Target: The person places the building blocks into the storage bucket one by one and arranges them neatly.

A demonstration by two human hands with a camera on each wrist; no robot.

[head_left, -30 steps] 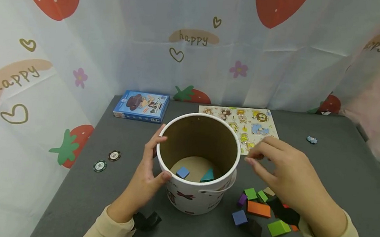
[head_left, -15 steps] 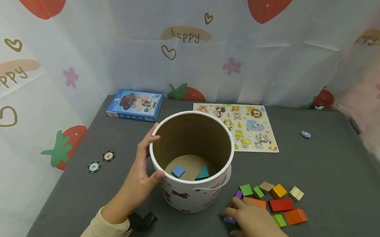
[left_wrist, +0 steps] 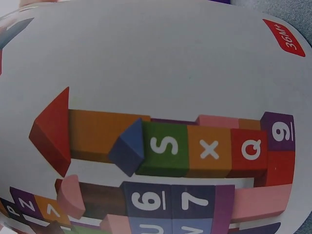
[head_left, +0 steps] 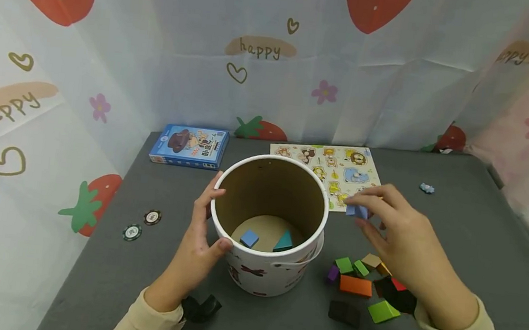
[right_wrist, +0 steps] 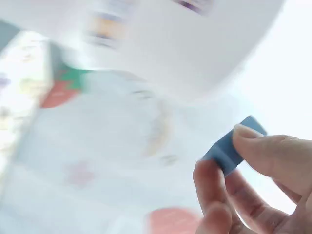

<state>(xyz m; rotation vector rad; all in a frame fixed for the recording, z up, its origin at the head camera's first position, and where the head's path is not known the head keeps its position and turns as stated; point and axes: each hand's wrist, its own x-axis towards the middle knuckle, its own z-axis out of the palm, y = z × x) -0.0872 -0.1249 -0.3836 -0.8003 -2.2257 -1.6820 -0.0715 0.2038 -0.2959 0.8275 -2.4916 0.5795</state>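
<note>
A white bucket (head_left: 289, 273) with printed pictures and a side handle stands upright in the middle of the dark table. My left hand (head_left: 193, 256) holds its left rim, thumb and fingers over the edge. Inside, on the floor of the bucket, lie a blue block (head_left: 249, 238) and a teal triangular block (head_left: 283, 241). To the right of the rim, my right hand (head_left: 399, 231) pinches another blue block (head_left: 357, 211) in the air between thumb and fingers. In the right wrist view this held block (right_wrist: 228, 152) shows near the blurred bucket. The left wrist view is filled by the bucket's printed wall.
Right of the bucket lie several loose blocks, among them an orange block (head_left: 355, 286), a dark brown block (head_left: 344, 313) and a lime green block (head_left: 383, 312). Farther back are an animal puzzle board (head_left: 327, 163) and a blue box (head_left: 189, 147). Two poker chips (head_left: 132, 232) lie left.
My right hand went down to the loose blocks, took hold of a blue block and lifted it up beside the rim. My left hand has stayed on the bucket.
</note>
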